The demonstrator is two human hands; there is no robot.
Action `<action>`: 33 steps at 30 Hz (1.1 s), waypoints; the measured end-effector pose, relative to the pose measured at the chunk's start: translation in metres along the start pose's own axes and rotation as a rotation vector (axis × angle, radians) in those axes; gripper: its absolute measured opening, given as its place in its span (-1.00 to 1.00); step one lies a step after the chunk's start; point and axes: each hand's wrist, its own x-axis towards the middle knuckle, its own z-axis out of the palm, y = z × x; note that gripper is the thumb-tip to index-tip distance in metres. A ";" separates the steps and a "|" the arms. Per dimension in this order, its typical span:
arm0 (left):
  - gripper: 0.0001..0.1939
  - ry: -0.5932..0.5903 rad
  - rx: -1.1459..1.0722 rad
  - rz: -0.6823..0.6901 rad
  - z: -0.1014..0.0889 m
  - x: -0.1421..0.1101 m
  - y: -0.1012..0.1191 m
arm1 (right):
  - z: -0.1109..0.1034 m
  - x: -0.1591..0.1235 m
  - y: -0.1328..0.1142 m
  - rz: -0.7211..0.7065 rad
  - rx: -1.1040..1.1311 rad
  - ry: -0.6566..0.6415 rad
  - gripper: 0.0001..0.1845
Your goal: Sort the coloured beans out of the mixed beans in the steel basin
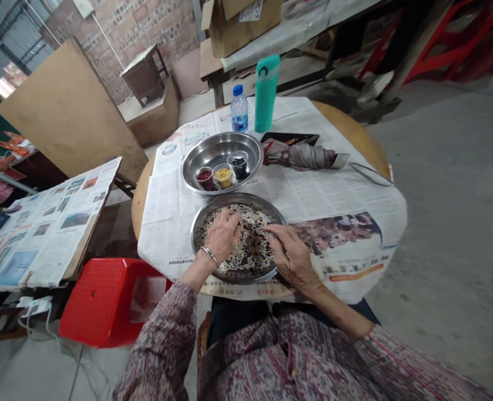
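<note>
A steel bowl [198, 223] of mixed beans [252, 248] sits near the front edge of the round table. My left hand [222, 236], with a bangle at the wrist, rests on the beans with its fingers curled in a pinch. My right hand [286, 250] lies at the bowl's right side, its fingers bent down into the beans. What either hand pinches is too small to see. Behind it a second steel bowl [221, 146] holds three small cups: red beans [205, 177], yellow beans [223, 176] and black beans [238, 163].
Newspaper [313, 195] covers the table. At the back stand a teal flask [265, 92] and a small water bottle [238, 109], with a folded umbrella [302, 156] to the right. A red plastic stool [104, 301] stands at lower left beside a newspaper-covered board [46, 223].
</note>
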 end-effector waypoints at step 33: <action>-0.69 -0.164 0.153 0.273 0.011 0.027 0.000 | -0.006 0.002 -0.007 0.051 0.023 -0.015 -0.71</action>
